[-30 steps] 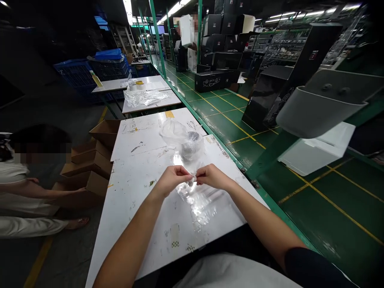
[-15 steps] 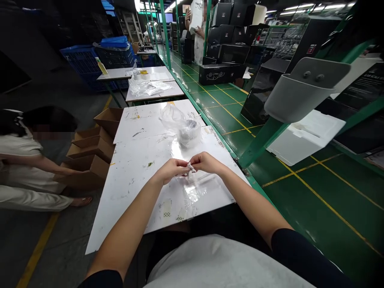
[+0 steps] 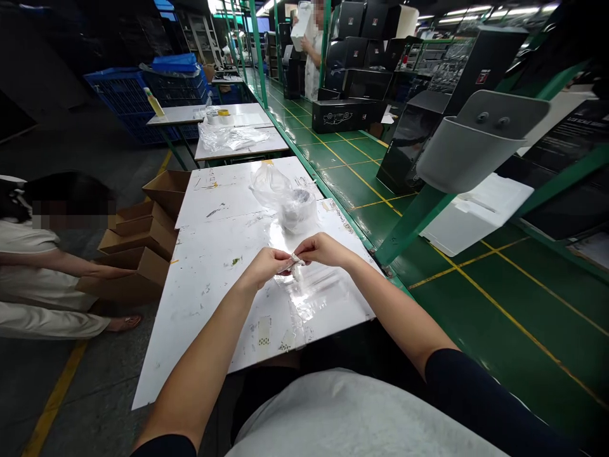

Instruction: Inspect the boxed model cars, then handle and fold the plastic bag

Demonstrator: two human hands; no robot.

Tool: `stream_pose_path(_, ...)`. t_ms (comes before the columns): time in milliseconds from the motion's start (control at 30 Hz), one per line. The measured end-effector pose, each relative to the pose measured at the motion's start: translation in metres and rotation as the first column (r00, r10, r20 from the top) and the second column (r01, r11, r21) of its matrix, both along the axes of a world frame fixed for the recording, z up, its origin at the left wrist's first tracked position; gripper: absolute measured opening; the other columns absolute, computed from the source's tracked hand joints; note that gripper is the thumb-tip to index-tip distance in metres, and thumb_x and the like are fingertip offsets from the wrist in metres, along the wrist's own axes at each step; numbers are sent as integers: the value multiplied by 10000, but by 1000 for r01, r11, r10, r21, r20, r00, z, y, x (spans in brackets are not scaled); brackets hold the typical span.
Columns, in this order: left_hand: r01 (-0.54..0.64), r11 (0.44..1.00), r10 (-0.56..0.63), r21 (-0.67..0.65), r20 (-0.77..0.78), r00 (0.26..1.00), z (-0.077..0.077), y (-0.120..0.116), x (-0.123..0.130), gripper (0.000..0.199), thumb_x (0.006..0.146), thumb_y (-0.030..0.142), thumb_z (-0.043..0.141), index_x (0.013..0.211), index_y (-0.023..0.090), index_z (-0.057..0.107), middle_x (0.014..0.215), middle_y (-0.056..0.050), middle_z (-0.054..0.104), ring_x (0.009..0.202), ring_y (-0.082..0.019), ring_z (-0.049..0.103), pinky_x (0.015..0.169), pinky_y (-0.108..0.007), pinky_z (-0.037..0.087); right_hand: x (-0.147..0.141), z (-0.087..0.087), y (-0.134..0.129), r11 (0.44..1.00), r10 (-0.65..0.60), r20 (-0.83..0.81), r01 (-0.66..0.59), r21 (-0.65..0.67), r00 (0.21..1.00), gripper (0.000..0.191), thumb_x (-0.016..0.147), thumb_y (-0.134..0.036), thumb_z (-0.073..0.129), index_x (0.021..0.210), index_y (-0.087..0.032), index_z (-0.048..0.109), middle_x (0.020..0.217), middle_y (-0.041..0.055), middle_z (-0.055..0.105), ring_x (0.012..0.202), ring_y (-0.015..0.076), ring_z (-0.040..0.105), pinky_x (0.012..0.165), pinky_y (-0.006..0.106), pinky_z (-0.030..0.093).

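Note:
My left hand (image 3: 267, 266) and my right hand (image 3: 324, 250) meet over the white table (image 3: 200, 266). Both pinch a small crumpled white piece (image 3: 297, 259) between thumb and fingers; its exact kind is too small to make out. Beneath them, clear glossy plastic film (image 3: 311, 298) lies on the tabletop and catches the light. Just beyond my hands sits a translucent plastic bag (image 3: 297, 212) with something round inside. Its loose, puffed end (image 3: 269, 181) spreads toward the back left.
At left, a person (image 3: 28, 254) bends with an arm in open cardboard boxes (image 3: 136, 270). A grey holder (image 3: 469, 152) hangs on a green post (image 3: 413, 222) at right, near a white foam box (image 3: 471, 219). More tables (image 3: 238, 143) stand ahead. Another person (image 3: 314, 54) carries something white.
The view has shifted slightly, moving the scene a little left. My hands keep pinching the white piece, with the fingers slightly repositioned. The far person's white object has moved left and lower.

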State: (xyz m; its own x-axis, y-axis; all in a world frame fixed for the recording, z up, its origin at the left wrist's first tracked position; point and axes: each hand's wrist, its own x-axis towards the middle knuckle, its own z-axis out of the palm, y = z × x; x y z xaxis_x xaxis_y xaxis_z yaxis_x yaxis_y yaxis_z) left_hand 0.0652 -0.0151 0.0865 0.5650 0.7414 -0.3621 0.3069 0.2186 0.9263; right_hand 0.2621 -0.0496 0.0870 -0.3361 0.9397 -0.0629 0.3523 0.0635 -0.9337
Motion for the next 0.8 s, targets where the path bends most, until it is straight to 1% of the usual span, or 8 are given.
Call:
stream_pose_path(100,-108,994,107,-1,43,993,-6,0,0,320,604,323,795,832,103,745,736,-67,644,671,-128,554,717,-294,492,26,2,-15,986,-164,42,164,0,986,310,780,-304,601,989,-90,685,765,63,662,691,118,628,686,226,494)
stream_pose_path(200,-241,967,249,-82,109,962,-9,0,0,323,606,306,801,842,96,735,792,-67,657,704,-129,575,756,-294,508,53,-8,-43,922,-385,365,373,104,848,255,822,-306,567,940,-111,681,761,61,649,703,125,609,691,239,447)
stream_pose_path(300,-319,931,348,-178,169,922,-13,0,6,299,623,271,799,848,88,724,836,-65,656,720,-118,585,746,-268,515,69,-28,-68,909,-389,636,391,146,666,401,760,-416,656,1020,-112,660,972,110,634,855,186,588,723,271,422)
stream_pose_path(367,-334,913,379,-234,186,906,-17,1,14,257,640,232,791,836,84,717,819,-60,650,704,-109,588,722,-249,514,73,-42,-79,916,-365,665,377,133,652,571,717,-440,694,1183,-125,594,1102,133,587,899,192,573,742,275,423)
stream_pose_path(433,-330,902,389,-279,194,901,-21,1,21,210,657,199,781,816,82,709,776,-54,640,670,-100,585,703,-239,512,77,-51,-83,925,-345,637,366,104,689,464,728,-370,676,1130,-146,616,1075,119,592,866,173,574,744,268,423)
stream_pose_path(533,-298,897,377,-325,211,902,-23,1,28,180,676,188,773,808,85,704,755,-50,631,646,-93,581,697,-239,512,81,-54,-80,924,-322,564,381,15,761,126,768,-246,570,790,-150,649,793,73,635,720,150,580,680,260,417)
stream_pose_path(633,-251,899,347,-359,234,908,-20,-1,32,198,672,216,788,803,92,704,728,-38,610,634,-89,572,704,-246,511,73,-46,-68,902,-381,430,431,-23,819,144,778,-254,547,721,-149,627,616,40,605,581,132,567,619,252,419)
stream_pose_path(800,-104,914,249,-393,339,907,-17,-8,37,314,591,285,846,797,92,707,797,-43,614,686,-85,566,729,-233,495,23,-33,-25,845,-534,-1,534,-28,845,174,709,-248,609,823,-121,646,712,35,638,620,119,603,614,221,461)
